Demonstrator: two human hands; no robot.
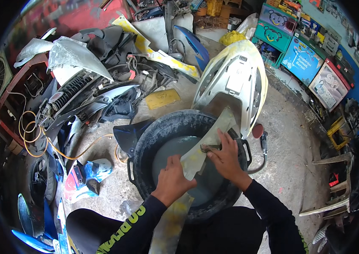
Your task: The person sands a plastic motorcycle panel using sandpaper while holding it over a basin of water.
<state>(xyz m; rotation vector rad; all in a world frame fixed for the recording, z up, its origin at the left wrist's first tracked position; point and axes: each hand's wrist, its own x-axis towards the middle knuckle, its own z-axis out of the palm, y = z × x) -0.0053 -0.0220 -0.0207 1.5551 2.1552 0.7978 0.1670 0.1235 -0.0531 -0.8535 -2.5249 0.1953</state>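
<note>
Two hands, right farther forward, on panel

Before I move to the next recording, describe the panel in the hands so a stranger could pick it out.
Find the big round black tub near the centre. Above its cloudy liquid, a slim, pale grey panel with yellowish patches slants from upper right to lower left. Unlike the white fairing beyond, it has the left hand and right hand on it.
</note>
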